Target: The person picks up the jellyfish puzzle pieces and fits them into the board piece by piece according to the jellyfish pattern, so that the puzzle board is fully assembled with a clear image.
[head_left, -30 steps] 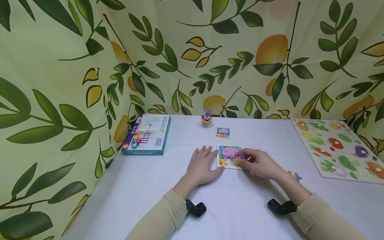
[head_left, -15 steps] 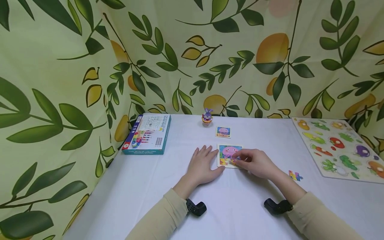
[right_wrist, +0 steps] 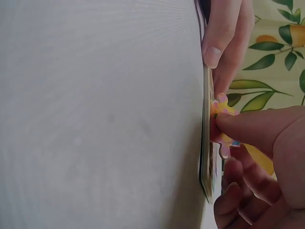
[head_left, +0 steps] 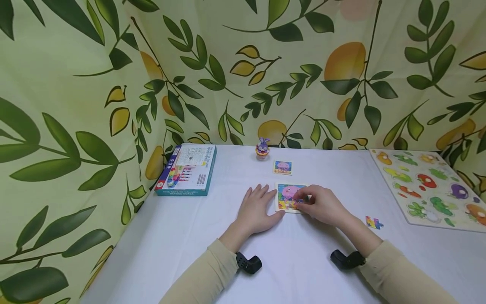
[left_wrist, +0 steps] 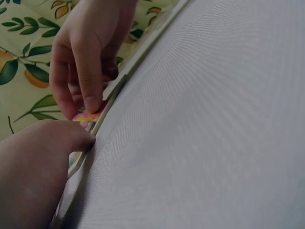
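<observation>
A small jigsaw puzzle [head_left: 288, 191] with a pink octopus picture lies on the white table in the head view. Flat at its left edge rests my left hand [head_left: 256, 211], fingers spread, thumb along the near corner. My right hand [head_left: 324, 204] is over the puzzle's lower right part and pinches a yellow and pink puzzle piece [right_wrist: 223, 106] between thumb and finger. In the right wrist view this piece stands tilted against the puzzle's surface. The fingers hide the puzzle's lower right corner from the head view.
One loose puzzle piece [head_left: 374, 222] lies right of the right forearm. Behind the puzzle are a small octopus card [head_left: 282, 167] and a purple rabbit figurine [head_left: 262, 148]. A teal-edged box [head_left: 186, 171] sits far left, a vegetable puzzle board [head_left: 429, 190] far right.
My right hand has shifted slightly left over the puzzle, still pinching the piece. The loose piece, earlier partly covered by the right wrist, now shows whole. The left hand stays put.
</observation>
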`<action>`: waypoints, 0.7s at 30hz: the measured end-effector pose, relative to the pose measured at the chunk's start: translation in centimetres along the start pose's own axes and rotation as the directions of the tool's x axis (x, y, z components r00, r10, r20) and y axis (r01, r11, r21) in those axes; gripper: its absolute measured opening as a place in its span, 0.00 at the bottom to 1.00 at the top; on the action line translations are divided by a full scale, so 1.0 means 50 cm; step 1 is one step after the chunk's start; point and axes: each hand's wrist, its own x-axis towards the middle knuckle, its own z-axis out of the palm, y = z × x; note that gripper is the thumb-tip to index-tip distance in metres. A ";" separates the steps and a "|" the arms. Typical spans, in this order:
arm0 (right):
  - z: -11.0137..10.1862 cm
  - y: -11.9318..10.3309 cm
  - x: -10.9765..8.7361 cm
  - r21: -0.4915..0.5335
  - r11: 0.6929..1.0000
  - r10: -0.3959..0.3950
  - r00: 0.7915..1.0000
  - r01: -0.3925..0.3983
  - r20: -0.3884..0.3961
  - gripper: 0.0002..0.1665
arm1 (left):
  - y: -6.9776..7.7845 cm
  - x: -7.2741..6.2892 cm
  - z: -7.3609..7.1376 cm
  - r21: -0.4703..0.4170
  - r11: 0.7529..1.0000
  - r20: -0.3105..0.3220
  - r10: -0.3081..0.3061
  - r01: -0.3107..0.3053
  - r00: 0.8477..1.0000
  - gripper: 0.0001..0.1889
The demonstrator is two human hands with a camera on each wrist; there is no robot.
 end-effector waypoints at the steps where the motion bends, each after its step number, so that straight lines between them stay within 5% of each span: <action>1: 0.000 -0.001 0.000 -0.001 1.000 0.002 1.000 -0.002 -0.001 0.10 | 0.001 -0.001 0.000 -0.001 1.000 0.000 0.001 -0.001 1.000 0.38; 21: 0.014 -0.011 0.015 -0.074 0.996 -0.038 0.999 0.040 0.020 0.10 | -0.002 0.001 0.001 0.005 1.000 -0.006 0.005 -0.005 1.000 0.38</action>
